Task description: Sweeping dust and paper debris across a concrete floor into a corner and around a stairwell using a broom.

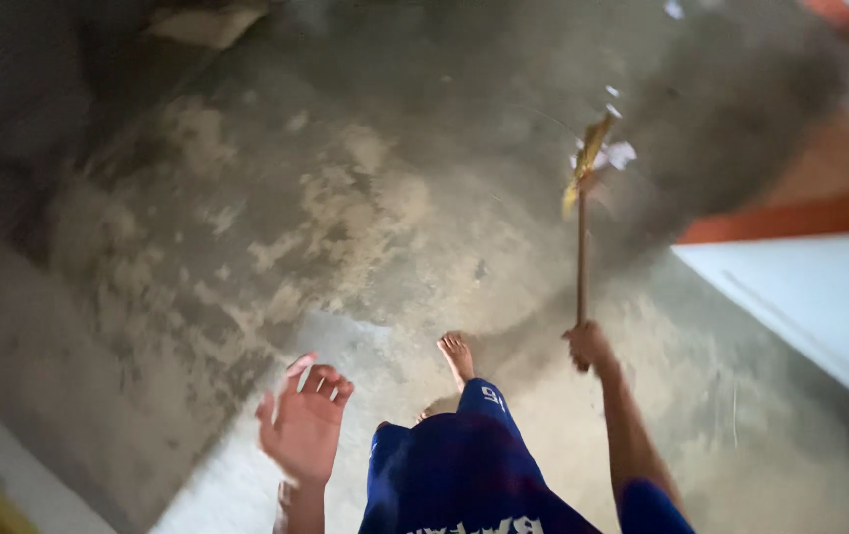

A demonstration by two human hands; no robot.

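My right hand is closed around the near end of a thin wooden broom handle. The handle runs away from me to a yellowish broom head that rests on the worn grey concrete floor. Small white scraps of paper lie beside the broom head. My left hand hangs free at my side, palm down, fingers spread, holding nothing. Between the hands I see my blue shorts and one bare foot stepping forward.
A white slab with an orange edge stands at the right. A pale raised ledge runs along the lower left. Dark shadowed ground and a piece of cardboard lie at the far left and top.
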